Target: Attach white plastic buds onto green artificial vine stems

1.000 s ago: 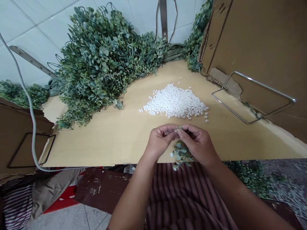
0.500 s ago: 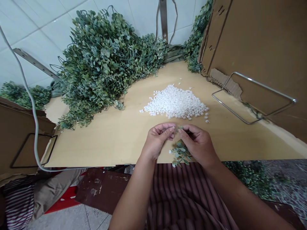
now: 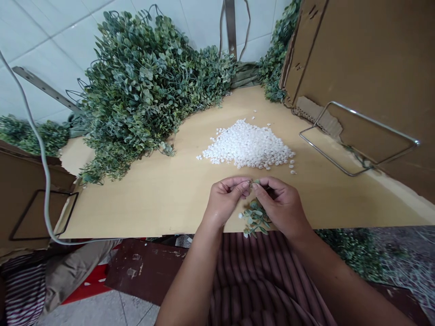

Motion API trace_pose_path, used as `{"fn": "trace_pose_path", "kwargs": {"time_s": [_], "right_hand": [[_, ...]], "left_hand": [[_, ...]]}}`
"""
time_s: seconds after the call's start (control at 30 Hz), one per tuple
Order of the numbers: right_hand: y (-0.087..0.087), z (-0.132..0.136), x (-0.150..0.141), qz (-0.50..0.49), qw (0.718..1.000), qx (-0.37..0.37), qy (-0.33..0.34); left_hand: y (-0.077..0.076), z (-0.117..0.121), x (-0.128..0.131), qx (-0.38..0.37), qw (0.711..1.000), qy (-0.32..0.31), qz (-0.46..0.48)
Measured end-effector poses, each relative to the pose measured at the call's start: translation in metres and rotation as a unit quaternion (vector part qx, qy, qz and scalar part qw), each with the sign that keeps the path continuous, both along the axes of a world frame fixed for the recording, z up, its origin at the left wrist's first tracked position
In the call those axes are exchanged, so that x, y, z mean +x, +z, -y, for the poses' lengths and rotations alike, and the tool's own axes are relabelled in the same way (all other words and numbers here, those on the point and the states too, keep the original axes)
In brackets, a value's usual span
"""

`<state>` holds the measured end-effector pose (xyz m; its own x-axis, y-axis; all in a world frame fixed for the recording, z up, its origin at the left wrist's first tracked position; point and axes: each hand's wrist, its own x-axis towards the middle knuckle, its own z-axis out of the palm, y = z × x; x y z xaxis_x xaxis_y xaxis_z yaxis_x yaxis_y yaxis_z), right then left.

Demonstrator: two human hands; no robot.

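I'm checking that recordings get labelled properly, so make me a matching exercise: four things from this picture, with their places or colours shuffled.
Things
1. Pile of small pieces
2. Leafy sprig
3. Large leafy heap
4. Cable

Places or colours
A. Curving down the picture's far left
B. Just beside the right hand
C. White, around the middle of the table
D. Green, in front of the tiled wall

Pairs: 1-C, 2-B, 3-D, 4-A

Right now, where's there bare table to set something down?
The widest bare patch is the tabletop left of your left hand, bordered by the big leaf heap. Another lies right of your right hand, bordered by the metal wire handle. Crowded: the back left under that heap, and just beyond your hands, where small white pieces are piled.
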<state>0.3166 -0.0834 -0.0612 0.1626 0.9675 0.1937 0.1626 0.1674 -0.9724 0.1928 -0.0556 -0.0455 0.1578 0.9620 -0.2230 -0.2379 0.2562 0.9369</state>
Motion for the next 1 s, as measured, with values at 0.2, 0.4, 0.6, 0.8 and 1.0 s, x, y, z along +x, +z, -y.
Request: {"fn": "trace_pose_path", "kwargs": {"time_s": [0.2,0.4,0.6,0.8,1.0], "right_hand": [[0.0001,0.0003,-0.0010,0.002,1.000,0.006,0.000],[0.0007,0.0017,0.0001,0.016,1.000,0.021,-0.007],[-0.0017,0.0016,-0.0018,0.084,0.993,0.082,-0.029],[0.0011,0.0019,-0.0006,0.129,0.982,0.133,-0.023],[0.0021,0.0005,-0.0006,0.122,0.985,0.118,-0.008]], "left_hand": [[0.0016,-0.0017,-0.0039,-0.006,1.000,-0.013,0.009],[0.0028,-0.0016,-0.0034,-0.016,1.000,-0.015,0.006],[0.0016,-0.0017,-0.0025,-0.020,1.000,0.002,0.010],[0.0024,-0.0011,-0.0011,-0.019,0.999,0.003,0.027],[0.0015,-0.0027,0.0007,-0.023,0.999,-0.010,0.029]]}}
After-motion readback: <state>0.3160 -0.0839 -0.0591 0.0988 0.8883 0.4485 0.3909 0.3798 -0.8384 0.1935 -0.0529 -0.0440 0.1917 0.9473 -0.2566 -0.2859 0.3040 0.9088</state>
